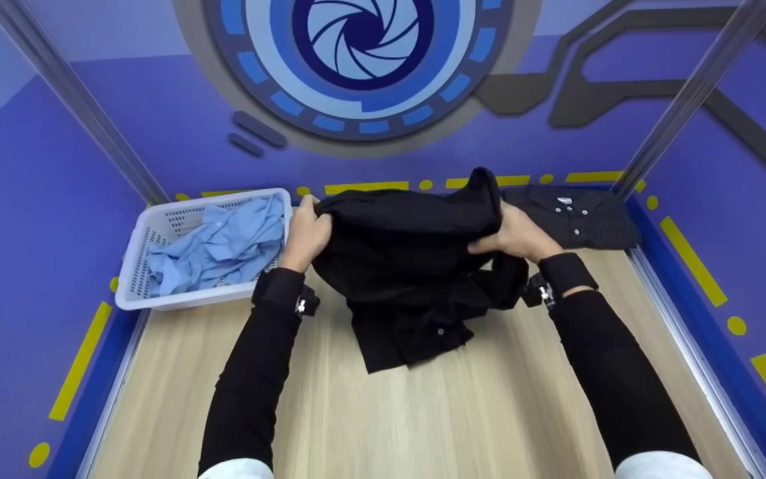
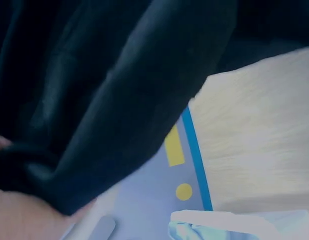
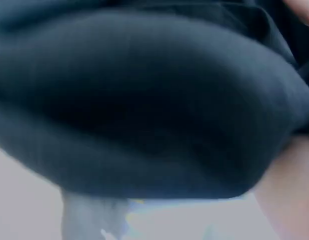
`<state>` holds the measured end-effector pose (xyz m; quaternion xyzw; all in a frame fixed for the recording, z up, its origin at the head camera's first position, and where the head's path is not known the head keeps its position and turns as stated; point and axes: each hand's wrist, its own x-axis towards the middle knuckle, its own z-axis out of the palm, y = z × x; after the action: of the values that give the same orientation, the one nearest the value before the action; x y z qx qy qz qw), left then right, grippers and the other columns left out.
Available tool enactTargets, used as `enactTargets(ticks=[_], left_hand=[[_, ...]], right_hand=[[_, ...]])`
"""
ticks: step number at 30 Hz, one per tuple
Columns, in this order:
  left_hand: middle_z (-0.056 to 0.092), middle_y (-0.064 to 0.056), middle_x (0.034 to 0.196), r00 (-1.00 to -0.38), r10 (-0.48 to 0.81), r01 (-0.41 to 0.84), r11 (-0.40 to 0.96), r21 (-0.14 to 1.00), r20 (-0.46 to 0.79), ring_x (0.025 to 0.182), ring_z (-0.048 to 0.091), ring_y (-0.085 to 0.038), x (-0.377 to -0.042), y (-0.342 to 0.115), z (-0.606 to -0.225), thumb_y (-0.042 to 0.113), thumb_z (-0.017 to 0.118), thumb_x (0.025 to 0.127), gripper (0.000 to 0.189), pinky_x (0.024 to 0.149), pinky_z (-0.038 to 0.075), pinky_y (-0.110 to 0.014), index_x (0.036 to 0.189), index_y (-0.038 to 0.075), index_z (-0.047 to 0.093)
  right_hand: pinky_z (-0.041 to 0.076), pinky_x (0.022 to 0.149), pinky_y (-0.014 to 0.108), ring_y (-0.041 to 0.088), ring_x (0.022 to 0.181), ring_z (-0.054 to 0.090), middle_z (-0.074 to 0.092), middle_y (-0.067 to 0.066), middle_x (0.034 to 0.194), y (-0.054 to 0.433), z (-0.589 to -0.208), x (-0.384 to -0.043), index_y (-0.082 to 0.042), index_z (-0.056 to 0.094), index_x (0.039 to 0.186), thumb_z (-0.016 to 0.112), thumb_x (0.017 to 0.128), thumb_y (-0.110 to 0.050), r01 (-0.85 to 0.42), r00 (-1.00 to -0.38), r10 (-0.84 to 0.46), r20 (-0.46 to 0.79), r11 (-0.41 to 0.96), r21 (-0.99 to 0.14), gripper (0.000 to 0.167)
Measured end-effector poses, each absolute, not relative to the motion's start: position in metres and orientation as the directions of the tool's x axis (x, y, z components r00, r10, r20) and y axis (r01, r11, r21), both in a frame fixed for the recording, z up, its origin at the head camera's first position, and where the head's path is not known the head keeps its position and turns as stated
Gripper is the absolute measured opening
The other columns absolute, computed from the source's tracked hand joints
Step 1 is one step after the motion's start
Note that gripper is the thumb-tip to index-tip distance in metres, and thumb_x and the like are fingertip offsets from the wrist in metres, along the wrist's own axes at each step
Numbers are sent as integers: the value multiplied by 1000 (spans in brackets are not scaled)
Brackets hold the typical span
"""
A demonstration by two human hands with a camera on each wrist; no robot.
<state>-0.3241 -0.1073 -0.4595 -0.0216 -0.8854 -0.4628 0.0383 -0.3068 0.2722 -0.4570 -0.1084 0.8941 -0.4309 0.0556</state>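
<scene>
Held up between both hands is a black shirt [image 1: 409,259], bunched and draping, its lower part with a button hanging over the table. My left hand [image 1: 306,233] grips its upper left edge with curled fingers. On the other side my right hand [image 1: 516,233] pinches the cloth between thumb and fingers, and some of those fingers are hidden behind it. Dark cloth [image 2: 124,100] fills much of the left wrist view, with part of the left hand [image 2: 24,215] at the lower left. The right wrist view shows a wide black fold [image 3: 144,110], blurred.
A white plastic basket [image 1: 131,266] with a crumpled light blue shirt [image 1: 223,243] inside stands at the back left. At the back right lies a folded dark grey shirt [image 1: 576,216] with its buttons up. Purple walls enclose the wooden table [image 1: 409,426] at the back and sides.
</scene>
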Motion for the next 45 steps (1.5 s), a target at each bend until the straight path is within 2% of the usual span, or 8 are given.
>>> enactTargets(ticks=[5,8,12,16,21,25,36,45], left_hand=[[62,-23,119,-987,127,158,685,712,97,109,61,-37,-323,-105,-452,38,86,82,71,99,49,-45,128,-4,53],[60,-26,125,-972,192,234,768,597,134,115,60,-39,-321,-102,-451,43,96,69,94,102,49,-46,137,-7,54],[61,-26,106,-937,223,326,834,444,269,100,61,-42,-319,-100,-450,18,92,78,62,90,53,-47,125,-8,63],[56,-22,85,-877,176,358,860,365,447,83,58,-43,-321,-101,-449,-12,63,79,29,79,50,-48,106,-8,72],[53,-20,92,-889,66,323,791,519,453,87,53,-39,-323,-104,-442,-11,53,76,40,82,44,-46,110,-6,74],[68,-22,111,-927,25,283,703,653,375,106,63,-42,-325,-105,-435,-3,53,82,35,93,48,-50,112,0,71],[74,-14,114,-939,-9,296,495,817,345,104,67,-31,-324,-105,-418,-2,50,84,39,90,49,-41,114,6,73],[54,-7,85,-985,160,133,470,872,64,79,49,-22,-323,-124,-414,25,65,82,18,75,40,-31,78,10,55]], right_hand=[[44,105,55,47,104,58,63,29,103,268,-463,-307,9,70,94,78,72,4,-275,-961,-218,168,787,-552,24],[45,105,56,50,109,58,62,33,106,268,-464,-307,11,65,97,56,77,10,-227,-970,-124,209,775,-590,22],[40,111,56,49,129,54,60,35,132,270,-459,-307,8,60,125,43,83,10,-148,-984,-34,177,710,-688,45],[35,117,52,44,137,49,56,32,142,271,-452,-309,6,57,136,49,95,1,-172,-984,-73,163,633,-755,42],[43,106,52,44,115,59,62,30,120,271,-447,-309,11,61,118,78,82,-10,-229,-973,-157,168,671,-705,45],[45,99,56,48,105,58,59,29,107,267,-447,-309,13,60,102,73,76,4,-295,-949,-145,280,720,-628,30],[36,117,50,44,134,52,57,33,138,255,-431,-310,10,53,136,54,92,2,-277,-936,20,352,573,-771,46],[49,74,24,13,78,58,61,-2,85,264,-414,-304,-8,66,88,75,83,-10,-63,-973,-226,-47,457,-887,10]])
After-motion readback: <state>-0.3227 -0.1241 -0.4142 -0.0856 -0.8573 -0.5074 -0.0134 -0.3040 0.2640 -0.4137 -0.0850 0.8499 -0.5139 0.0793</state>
